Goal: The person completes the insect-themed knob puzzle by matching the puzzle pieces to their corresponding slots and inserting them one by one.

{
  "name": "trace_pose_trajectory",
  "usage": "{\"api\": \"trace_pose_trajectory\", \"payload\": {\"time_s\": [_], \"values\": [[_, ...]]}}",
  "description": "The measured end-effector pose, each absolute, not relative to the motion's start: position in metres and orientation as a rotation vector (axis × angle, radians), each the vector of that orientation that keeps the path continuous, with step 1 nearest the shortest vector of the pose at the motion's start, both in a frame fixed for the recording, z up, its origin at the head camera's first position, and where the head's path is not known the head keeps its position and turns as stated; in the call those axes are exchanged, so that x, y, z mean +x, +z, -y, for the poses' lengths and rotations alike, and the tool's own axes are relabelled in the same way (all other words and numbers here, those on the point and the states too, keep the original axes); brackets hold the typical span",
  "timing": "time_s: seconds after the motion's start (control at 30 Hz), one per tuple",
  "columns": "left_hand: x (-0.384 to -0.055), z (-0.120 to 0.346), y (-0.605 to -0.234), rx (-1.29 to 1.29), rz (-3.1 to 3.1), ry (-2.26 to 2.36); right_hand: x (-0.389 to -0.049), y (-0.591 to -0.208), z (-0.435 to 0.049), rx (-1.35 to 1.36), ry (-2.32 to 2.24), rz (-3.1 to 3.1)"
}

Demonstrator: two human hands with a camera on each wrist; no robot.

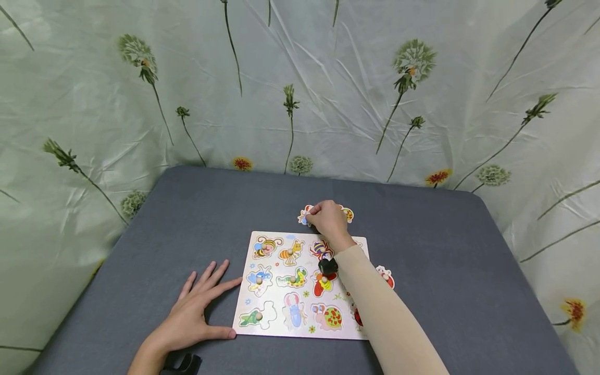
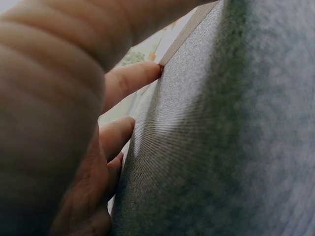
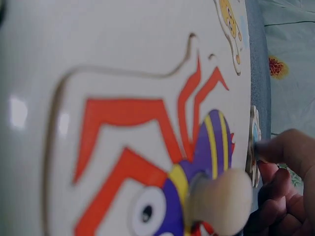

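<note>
A wooden peg puzzle board (image 1: 276,294) with insect pieces lies on the table. Beyond its far edge my right hand (image 1: 330,221) pinches a small light puzzle piece (image 1: 302,215) with thumb and finger, partly hidden by the hand. In the right wrist view that puzzle piece (image 3: 254,147) shows at the fingertips, just past the board. My left hand (image 1: 192,312) rests spread on the table, thumb and index fingertips at the board's left edge. Closest to the right wrist camera is the spider piece (image 3: 216,142) with its round wooden knob.
Another colourful piece (image 1: 348,214) shows beside the right hand. A red and white piece (image 1: 386,276) lies off the board's right edge, next to the forearm. The grey cloth-covered table (image 1: 450,291) meets a flower-printed curtain (image 1: 337,125) at the back.
</note>
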State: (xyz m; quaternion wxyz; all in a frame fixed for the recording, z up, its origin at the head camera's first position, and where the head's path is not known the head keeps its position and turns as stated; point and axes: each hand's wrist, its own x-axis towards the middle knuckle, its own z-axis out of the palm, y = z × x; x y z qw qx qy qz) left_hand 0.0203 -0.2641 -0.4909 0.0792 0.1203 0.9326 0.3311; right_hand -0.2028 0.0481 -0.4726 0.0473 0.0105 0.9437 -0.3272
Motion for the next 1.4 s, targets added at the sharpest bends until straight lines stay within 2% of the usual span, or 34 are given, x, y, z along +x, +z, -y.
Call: {"api": "trace_pose_trajectory", "payload": {"time_s": [0.3,0.9,1.4], "values": [[0.021,0.265,-0.492,0.363,-2.785,0.991,-0.204,-0.475,-0.046,0.142,-1.102,-2.835],[0.02,0.263,-0.493,0.393,-2.799,1.006,-0.205,-0.478,-0.054,0.099,-1.221,-2.825],[0.017,0.265,-0.494,0.378,-2.785,0.993,-0.177,-0.459,-0.08,-0.24,-1.46,-2.524]]}}
